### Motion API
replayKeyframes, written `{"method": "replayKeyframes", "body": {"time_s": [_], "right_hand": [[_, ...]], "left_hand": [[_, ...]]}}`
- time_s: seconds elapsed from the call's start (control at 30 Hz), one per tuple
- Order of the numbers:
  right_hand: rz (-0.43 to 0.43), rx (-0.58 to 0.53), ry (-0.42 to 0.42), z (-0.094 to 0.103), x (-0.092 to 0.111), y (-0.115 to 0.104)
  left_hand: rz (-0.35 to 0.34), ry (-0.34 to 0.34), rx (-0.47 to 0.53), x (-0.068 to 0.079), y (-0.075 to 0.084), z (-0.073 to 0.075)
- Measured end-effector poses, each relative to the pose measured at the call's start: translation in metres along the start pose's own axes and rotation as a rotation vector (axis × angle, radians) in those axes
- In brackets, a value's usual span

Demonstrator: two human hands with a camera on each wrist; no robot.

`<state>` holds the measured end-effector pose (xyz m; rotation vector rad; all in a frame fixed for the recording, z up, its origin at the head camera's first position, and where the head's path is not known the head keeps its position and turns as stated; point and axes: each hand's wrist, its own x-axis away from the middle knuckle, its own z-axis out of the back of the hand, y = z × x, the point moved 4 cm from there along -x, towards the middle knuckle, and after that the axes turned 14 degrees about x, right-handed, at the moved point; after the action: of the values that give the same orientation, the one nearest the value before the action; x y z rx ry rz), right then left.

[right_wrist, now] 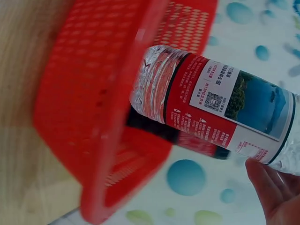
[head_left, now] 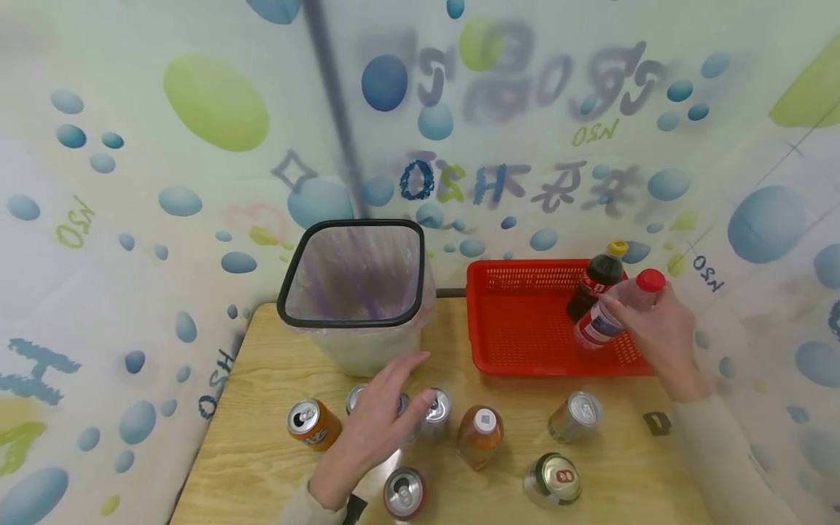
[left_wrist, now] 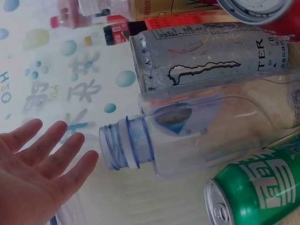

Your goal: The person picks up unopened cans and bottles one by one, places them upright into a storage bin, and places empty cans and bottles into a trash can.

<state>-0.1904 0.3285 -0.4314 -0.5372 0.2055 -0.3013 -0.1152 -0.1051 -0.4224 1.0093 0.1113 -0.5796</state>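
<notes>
My right hand [head_left: 664, 337] grips a clear water bottle [head_left: 600, 326] with a red cap and a red label. The bottle is tilted, its base down over the red plastic basket [head_left: 482, 313]. Beside it in the basket stands a dark cola bottle [head_left: 586, 295] with a yellow cap. My left hand [head_left: 379, 419] hovers over several cans, fingers spread and holding nothing. In the left wrist view, its fingers are nearest to a capless clear bottle [left_wrist: 206, 136], between a silver can [left_wrist: 206, 61] and a green can [left_wrist: 262, 187].
A lined trash bin [head_left: 367, 350] with a black rim stands at the back left of the wooden table. In front are an orange can [head_left: 315, 425], a red can [head_left: 404, 494], an amber-coloured bottle [head_left: 480, 437], a silver can [head_left: 575, 417] and a dark green can [head_left: 553, 479].
</notes>
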Motion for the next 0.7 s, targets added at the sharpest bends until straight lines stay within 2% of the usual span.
{"method": "replayKeyframes", "body": {"time_s": [0.17, 0.5, 0.7], "right_hand": [[0.03, 0.074, -0.01, -0.015, -0.012, 0.013], [0.062, 0.074, -0.07, -0.038, -0.026, 0.037], [0.056, 0.073, -0.111, -0.043, -0.032, 0.044]], "left_hand": [[0.015, 0.002, -0.005, 0.001, -0.001, 0.0], [-0.005, 0.023, -0.014, 0.003, -0.007, -0.001], [-0.007, 0.055, -0.002, 0.006, -0.011, 0.002]]}}
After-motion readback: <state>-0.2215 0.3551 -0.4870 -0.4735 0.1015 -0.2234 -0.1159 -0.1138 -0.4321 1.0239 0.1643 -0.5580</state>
